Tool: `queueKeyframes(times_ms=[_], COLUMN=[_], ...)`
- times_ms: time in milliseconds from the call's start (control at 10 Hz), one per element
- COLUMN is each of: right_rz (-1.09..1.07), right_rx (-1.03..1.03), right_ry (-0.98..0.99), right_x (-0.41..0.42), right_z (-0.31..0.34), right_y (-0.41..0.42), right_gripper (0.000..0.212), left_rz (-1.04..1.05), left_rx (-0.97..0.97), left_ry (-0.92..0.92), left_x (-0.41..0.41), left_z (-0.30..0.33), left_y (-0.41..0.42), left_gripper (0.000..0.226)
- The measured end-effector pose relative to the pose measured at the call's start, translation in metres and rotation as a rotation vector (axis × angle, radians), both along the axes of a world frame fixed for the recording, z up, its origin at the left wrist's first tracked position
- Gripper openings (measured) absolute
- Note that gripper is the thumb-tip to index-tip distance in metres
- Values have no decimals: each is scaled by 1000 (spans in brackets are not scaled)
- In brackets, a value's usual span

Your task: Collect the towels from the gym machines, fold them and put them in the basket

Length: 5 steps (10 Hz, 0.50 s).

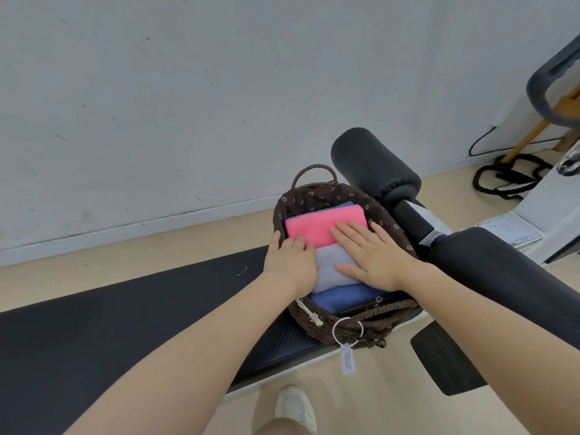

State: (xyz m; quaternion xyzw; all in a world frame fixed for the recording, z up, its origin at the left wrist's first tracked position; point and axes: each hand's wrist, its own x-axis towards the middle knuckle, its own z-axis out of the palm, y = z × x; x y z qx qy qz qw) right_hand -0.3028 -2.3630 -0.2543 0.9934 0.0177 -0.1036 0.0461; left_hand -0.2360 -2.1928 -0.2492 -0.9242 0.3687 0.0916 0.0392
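A dark brown woven basket (317, 328) with a flowered lining stands on the end of a black bench. Folded towels lie side by side in it: a pink towel (317, 226) at the far end, a pale lilac towel (329, 265) in the middle and a blue towel (342, 298) nearest me. Behind the pink one a strip of another blue towel (343, 205) shows. My left hand (293, 265) rests on the left edge of the pink and lilac towels, fingers curled at the basket's rim. My right hand (372, 254) lies flat, fingers spread, across the pink and lilac towels.
The long black padded bench (125, 324) runs left under my arms. A black foam roller pad (373, 163) and a padded arm (502, 271) of the machine stand right of the basket. A white tag (347, 359) hangs from the basket. Black straps (508, 178) lie on the floor by the wall.
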Motion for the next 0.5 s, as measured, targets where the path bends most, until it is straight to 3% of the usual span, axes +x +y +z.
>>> queueKeyframes(times_ms=[100,300,400,500], right_rz=[-101,-271,-282,-252], right_rx=[110,90,-16,-8], right_ry=[34,86,128,44], right_x=[5,10,13,8], right_z=[-7,-6,15,38], right_y=[-5,-3,3,20], right_gripper=[125,74,64,61], left_rz=[35,111,49,-51], left_rx=[-16,-224,-233,-152], left_ry=[-5,85,48,81], left_x=[0,-1,-3,-9], left_z=[-2,-4,2,15], left_y=[-5,-7,7,27], left_gripper=[51,52,38,47])
